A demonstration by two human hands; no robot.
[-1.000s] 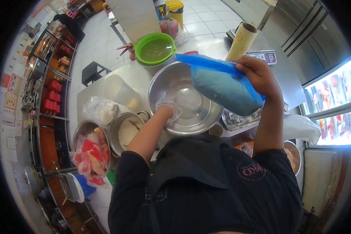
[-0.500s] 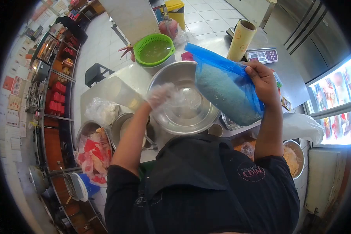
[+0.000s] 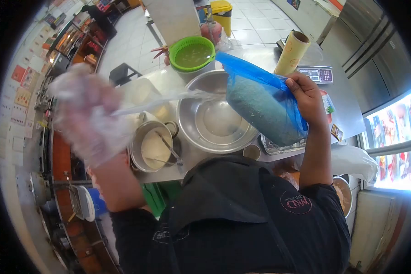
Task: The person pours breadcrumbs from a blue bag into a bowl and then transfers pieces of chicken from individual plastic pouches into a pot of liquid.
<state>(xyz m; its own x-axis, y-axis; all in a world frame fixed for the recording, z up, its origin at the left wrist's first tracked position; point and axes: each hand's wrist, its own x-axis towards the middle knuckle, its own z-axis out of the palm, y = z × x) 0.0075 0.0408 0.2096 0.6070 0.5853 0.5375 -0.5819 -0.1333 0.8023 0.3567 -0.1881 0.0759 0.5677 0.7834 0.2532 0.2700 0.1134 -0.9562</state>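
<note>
My right hand (image 3: pixel 306 96) is closed on the top edge of a blue plastic bag (image 3: pixel 265 105). The bag hangs tilted over the right side of a wide metal basin (image 3: pixel 189 130), with pale, crumbly-looking contents inside. On the left, my left hand (image 3: pixel 89 107) is raised and smeared by motion. Thin clear plastic (image 3: pixel 164 98) covers much of it, and a stretched strand of this plastic trails from the hand toward the basin. The fingers seem curled around it. Below that hand, a metal pot (image 3: pixel 150 148) holds a creamy white mixture and metal utensils.
A green strainer (image 3: pixel 192 55) with liquid sits behind the basin. At the back right stand a roll of plastic film (image 3: pixel 292 52) and a digital scale (image 3: pixel 317 74). A small metal cup (image 3: pixel 251 152) is near the table's front edge. A lit display fridge (image 3: pixel 392 137) is at right.
My left hand has swung left and up from above the basin, drawing the clear plastic out with it. My right hand and the blue bag stay nearly still. The view has shifted slightly.
</note>
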